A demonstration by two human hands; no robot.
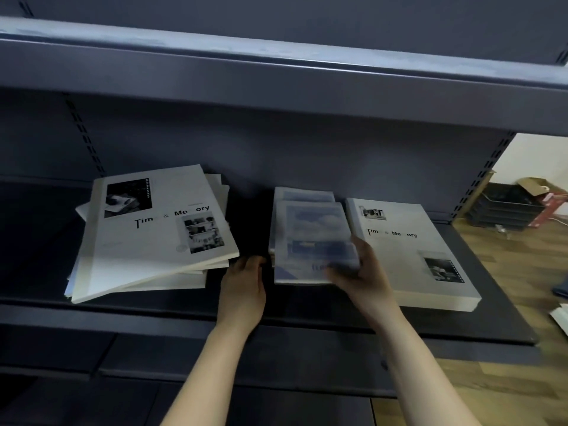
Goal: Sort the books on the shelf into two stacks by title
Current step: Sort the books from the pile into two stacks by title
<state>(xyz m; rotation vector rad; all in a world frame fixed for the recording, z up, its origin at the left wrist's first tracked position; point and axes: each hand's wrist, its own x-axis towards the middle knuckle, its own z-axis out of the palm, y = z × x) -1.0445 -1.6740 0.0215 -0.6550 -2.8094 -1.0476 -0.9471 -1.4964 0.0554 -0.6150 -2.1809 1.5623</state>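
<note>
On the dark shelf (pixel 172 305) lie three groups of books. A loose, skewed pile on the left has a white "Time & Memory" book (pixel 153 232) on top. A small stack of blue-covered books (pixel 310 238) lies in the middle, blurred. A single white "Time & Memory" book (pixel 408 256) lies on the right. My right hand (pixel 359 269) grips the near right corner of the top blue book. My left hand (pixel 246 284) rests by the left edge of the blue stack, fingers curled toward it; whether it touches is unclear.
The upper shelf (pixel 276 75) overhangs the books closely. Perforated uprights (pixel 83 133) stand at the back. To the right, on a wooden floor (pixel 504 272), sit stacked black trays (pixel 507 207) and a cardboard box (pixel 534 186).
</note>
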